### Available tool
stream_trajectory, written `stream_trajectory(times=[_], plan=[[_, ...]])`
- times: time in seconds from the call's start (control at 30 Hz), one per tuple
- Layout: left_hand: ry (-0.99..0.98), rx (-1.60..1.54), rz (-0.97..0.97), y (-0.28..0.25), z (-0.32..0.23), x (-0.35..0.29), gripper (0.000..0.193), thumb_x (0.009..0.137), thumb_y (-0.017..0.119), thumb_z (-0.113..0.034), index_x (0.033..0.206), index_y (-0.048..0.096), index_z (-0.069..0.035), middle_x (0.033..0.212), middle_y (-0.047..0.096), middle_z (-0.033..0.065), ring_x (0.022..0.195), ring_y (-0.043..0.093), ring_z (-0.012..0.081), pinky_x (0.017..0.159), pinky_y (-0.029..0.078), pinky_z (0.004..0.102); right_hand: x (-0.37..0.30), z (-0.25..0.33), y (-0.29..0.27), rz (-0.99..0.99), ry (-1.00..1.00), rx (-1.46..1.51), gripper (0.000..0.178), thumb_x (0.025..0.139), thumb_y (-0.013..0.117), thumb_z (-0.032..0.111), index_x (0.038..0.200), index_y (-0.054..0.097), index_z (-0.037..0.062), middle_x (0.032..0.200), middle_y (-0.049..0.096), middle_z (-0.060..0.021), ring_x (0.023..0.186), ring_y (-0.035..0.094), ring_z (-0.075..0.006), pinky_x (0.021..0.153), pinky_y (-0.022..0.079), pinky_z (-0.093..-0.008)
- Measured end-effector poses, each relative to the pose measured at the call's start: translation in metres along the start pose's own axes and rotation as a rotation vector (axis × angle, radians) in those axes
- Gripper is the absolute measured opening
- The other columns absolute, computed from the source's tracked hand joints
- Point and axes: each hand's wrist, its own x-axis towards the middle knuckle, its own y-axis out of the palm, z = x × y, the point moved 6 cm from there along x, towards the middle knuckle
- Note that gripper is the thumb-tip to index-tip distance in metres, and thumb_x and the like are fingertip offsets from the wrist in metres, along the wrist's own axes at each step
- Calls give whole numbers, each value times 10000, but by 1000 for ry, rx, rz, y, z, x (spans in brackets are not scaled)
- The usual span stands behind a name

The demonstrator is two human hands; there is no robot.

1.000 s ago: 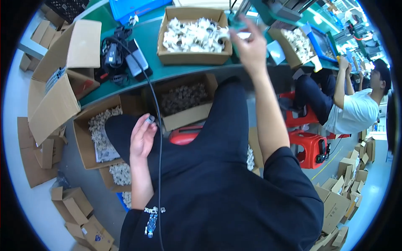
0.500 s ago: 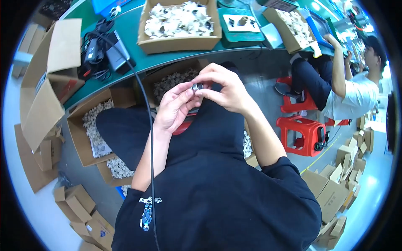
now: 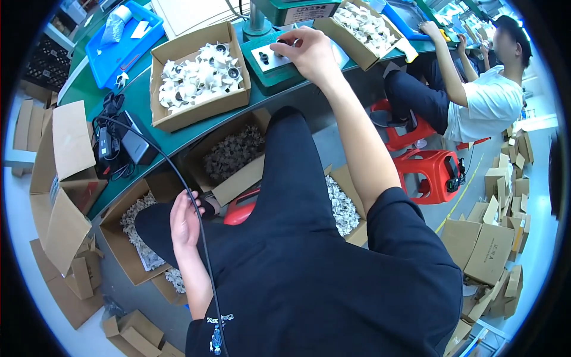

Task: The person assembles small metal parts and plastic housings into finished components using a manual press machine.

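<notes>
My right hand point(image 3: 310, 55) reaches out to the green press on the bench. Thumb and fingers are closed round a small metal ring point(image 3: 295, 43) over the white plate point(image 3: 279, 63) of the press base; the fingers partly hide it. A dark peg point(image 3: 264, 58) stands on that plate, left of my thumb. My left hand point(image 3: 185, 223) hangs over my left thigh with fingers loosely apart, holding nothing, beside a black cable point(image 3: 205, 250). Left of the press, a cardboard box point(image 3: 199, 107) holds many white finned plastic parts, some with dark round centres.
The green press head point(image 3: 297, 12) hangs just above my right hand. Another box of white parts point(image 3: 363, 30) stands right of it. A blue tray point(image 3: 95, 59) and a black power adapter point(image 3: 107, 143) lie leftward. Boxes of parts sit under the bench; a co-worker point(image 3: 482, 107) sits at right.
My hands were together over my lap, both on a metal ring. The right has moved forward to the press plate; the left has let go and dropped back left. The view has shifted.
</notes>
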Motion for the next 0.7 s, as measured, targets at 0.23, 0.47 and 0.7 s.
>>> stream_trajectory(times=[0.23, 0.47, 0.7], plan=[[70, 31, -203, -87, -45, -33, 275, 974, 561, -250, 1199, 576, -94, 1069, 643, 21, 876, 590, 106, 734, 480, 260, 42, -42, -20, 56, 151, -26, 322, 849, 670, 338, 1005, 715, 59, 861, 701, -143, 840, 674, -247, 813, 515, -357], [224, -72, -287, -147, -65, -48, 263, 982, 547, -230, 1200, 575, -87, 1080, 636, 35, 903, 587, 106, 803, 481, 267, 92, -125, -66, -70, -43, -694, 286, 832, 612, 303, 954, 706, 62, 880, 695, -155, 863, 678, -281, 792, 519, -387], [327, -239, -157, -150, -60, -46, 272, 1001, 509, -219, 1207, 560, -49, 1097, 623, 57, 913, 576, 112, 837, 489, 283, 116, -164, -77, -36, 225, -549, 331, 773, 653, 327, 958, 720, 60, 878, 708, -149, 843, 684, -298, 800, 519, -396]])
